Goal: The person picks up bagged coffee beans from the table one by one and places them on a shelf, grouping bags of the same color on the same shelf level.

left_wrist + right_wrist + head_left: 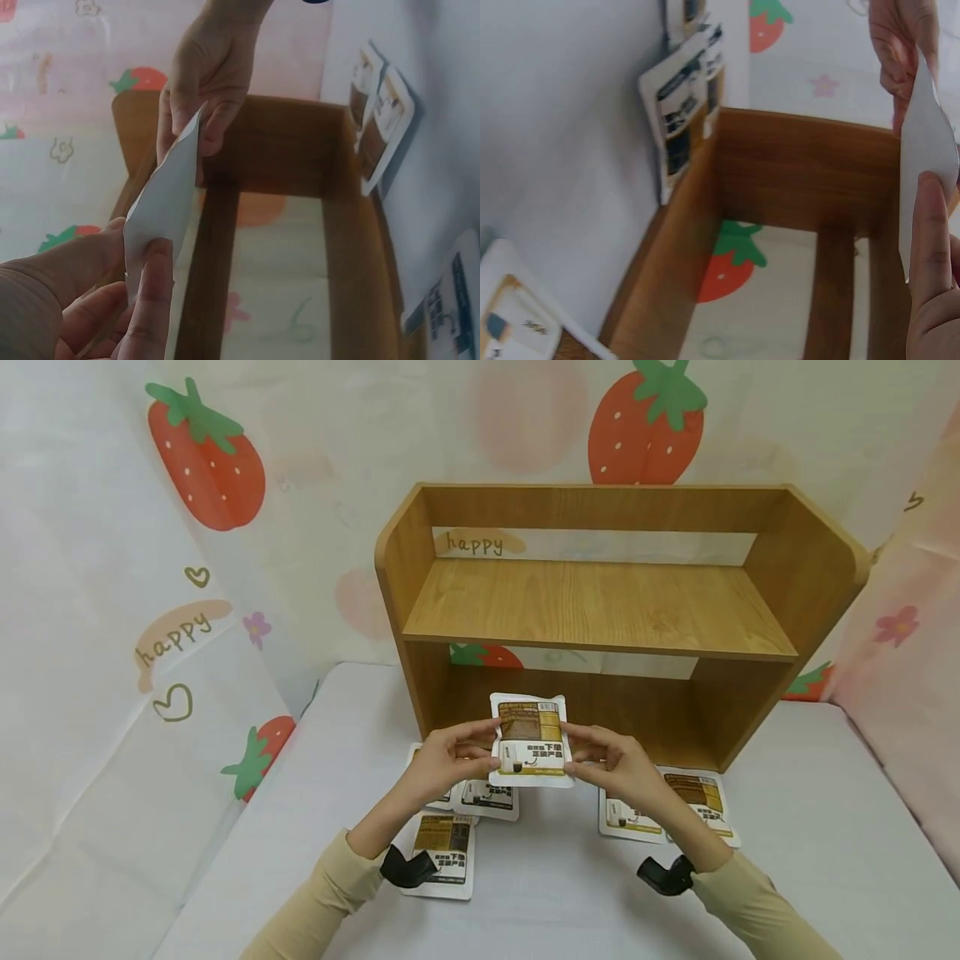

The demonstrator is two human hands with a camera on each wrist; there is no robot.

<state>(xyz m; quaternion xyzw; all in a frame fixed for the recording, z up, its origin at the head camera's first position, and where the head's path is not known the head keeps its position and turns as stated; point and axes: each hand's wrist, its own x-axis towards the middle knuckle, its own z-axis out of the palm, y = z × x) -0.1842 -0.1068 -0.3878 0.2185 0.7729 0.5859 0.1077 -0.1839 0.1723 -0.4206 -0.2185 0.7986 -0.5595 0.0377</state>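
Where the left sleeve point(322, 893) ends, one loose packet point(450, 858) lies on the white table point(555, 902), printed side up. Beyond, at left: overlapping packets point(491, 798). At right: a pair of packets point(697, 802), partly behind the right forearm. Raised before the shelf: one white-edged pouch point(531, 739), pinched at opposite side edges by left hand point(446, 764) and right hand point(618, 764). Behind: two-tier wooden shelf point(600, 602). Farthest: strawberry-print backdrop point(360, 460).

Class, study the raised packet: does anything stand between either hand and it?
Nothing visible does: the left hand and right hand both hold the packet directly, one at each side edge.
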